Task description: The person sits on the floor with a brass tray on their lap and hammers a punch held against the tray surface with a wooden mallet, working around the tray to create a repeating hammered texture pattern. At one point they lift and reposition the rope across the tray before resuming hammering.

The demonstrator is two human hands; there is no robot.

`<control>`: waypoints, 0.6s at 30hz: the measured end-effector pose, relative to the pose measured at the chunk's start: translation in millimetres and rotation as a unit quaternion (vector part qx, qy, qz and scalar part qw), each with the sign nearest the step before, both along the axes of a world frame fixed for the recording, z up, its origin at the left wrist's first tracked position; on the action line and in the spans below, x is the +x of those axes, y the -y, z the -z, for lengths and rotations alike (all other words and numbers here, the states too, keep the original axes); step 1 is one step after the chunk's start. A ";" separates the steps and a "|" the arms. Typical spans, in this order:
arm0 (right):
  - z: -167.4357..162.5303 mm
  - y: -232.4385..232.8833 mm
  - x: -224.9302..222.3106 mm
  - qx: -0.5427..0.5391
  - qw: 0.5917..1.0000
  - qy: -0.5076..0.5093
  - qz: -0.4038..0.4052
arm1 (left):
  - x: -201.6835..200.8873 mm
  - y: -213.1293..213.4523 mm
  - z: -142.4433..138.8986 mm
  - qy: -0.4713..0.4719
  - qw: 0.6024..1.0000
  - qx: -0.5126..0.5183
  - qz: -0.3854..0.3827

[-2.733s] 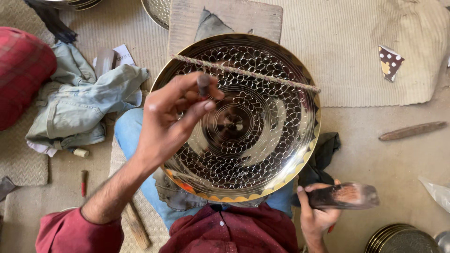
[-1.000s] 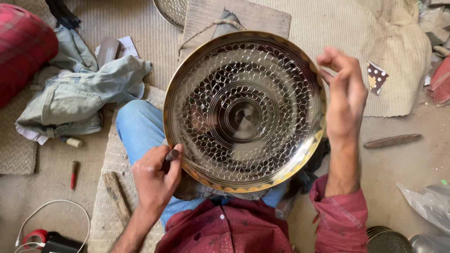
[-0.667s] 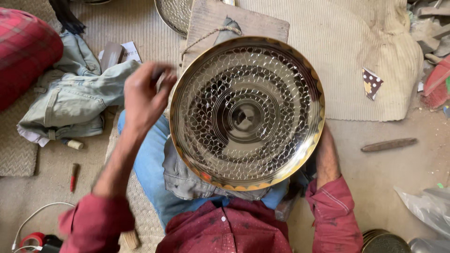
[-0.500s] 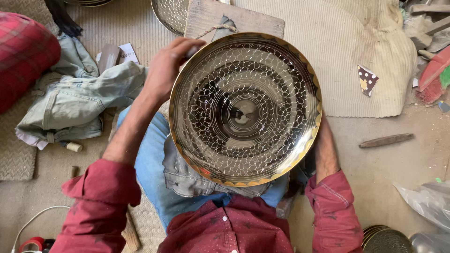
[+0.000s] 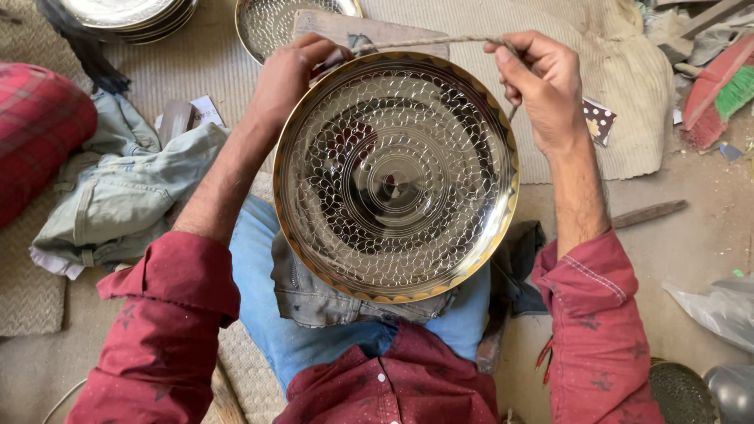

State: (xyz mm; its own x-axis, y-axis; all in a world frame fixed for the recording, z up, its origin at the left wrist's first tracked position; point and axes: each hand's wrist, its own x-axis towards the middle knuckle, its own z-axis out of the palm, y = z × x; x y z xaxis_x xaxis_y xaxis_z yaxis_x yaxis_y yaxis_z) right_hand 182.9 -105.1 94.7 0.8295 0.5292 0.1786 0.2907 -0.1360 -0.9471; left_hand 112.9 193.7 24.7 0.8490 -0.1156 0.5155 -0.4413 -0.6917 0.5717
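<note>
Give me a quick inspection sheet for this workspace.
Surface: woven mat over dusty floor.
Job's things: hammered metal plate on lap; cord stretched over its far rim.
Clutter: crumpled cloth, red cushion, stacked plates, broom, wooden stick.
Grippers: left hand and right hand each pinch a cord end.
Cables: thin one at the lower left edge.
Surroundings: plastic bag.
</note>
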 end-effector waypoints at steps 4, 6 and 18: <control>-4.4 1.3 -6.2 -0.081 0.980 0.174 -0.046 | 9.9 -1.3 1.5 -0.097 0.992 0.044 -0.072; -2.6 0.2 -10.6 -0.086 0.976 0.195 -0.053 | 12.4 -3.9 3.4 -0.031 0.997 0.015 -0.074; 78.7 97.2 -26.9 -0.257 0.898 0.333 0.129 | -31.7 -13.8 7.0 -0.137 0.987 -0.069 -0.042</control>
State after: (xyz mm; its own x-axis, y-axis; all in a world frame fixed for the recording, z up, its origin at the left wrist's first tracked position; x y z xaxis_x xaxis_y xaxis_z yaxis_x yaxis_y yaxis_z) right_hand 156.1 -202.3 15.9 0.7365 0.4892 0.4672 0.6651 -0.6496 -0.3683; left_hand 81.2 207.6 17.7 0.9622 0.0167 0.2717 -0.2019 -0.6258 0.7534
